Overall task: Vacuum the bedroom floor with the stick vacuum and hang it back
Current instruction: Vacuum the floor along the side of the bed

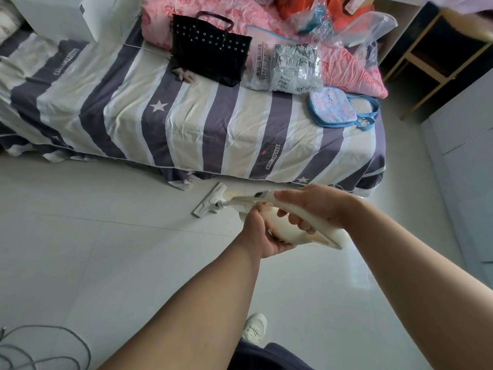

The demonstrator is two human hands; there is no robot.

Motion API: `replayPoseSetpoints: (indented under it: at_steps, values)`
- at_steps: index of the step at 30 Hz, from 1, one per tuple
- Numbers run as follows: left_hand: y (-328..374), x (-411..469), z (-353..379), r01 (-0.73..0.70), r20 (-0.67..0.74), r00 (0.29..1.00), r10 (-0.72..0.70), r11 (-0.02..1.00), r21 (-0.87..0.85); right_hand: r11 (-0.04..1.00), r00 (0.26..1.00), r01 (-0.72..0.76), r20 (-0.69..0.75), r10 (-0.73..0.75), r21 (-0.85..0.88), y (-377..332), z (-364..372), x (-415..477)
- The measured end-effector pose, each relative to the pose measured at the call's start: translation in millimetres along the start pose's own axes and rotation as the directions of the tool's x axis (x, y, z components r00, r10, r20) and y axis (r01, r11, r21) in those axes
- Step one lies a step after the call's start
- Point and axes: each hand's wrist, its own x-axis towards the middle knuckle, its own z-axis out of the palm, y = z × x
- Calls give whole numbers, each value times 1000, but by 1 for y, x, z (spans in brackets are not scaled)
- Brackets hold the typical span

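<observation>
Left hand (262, 235), right hand (318, 206); vacuum (286, 230) half-hidden

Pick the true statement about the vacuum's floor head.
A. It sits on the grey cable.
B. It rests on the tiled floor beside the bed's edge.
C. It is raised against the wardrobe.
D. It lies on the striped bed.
B: the floor head of the stick vacuum rests on the tiled floor, just short of the striped bed.

"SPORT MATCHES" on the striped sheet (186, 124)
</observation>
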Motion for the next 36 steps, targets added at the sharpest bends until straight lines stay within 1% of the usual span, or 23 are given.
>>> replayPoseSetpoints:
  at_steps: [4, 13, 26, 36]
  values:
    - [-14, 13, 11, -9, -22, 1000, 8, 1000, -23, 997, 1000, 19, -10, -20, -76, 13, -10, -3]
    - [-34, 25, 33, -33, -5, 999, 32, 998, -57, 986, 997, 46, -47, -54, -157, 36, -28, -10]
    - [-57, 38, 48, -33, 2, 999, 33, 996, -78, 978, 993, 70, -82, -88, -198, 64, -38, -17]
    - [-77, 47, 62, -18, -2, 1000, 18, 997, -78, 978, 993, 54, -91, -73, -201, 89, -47, -23]
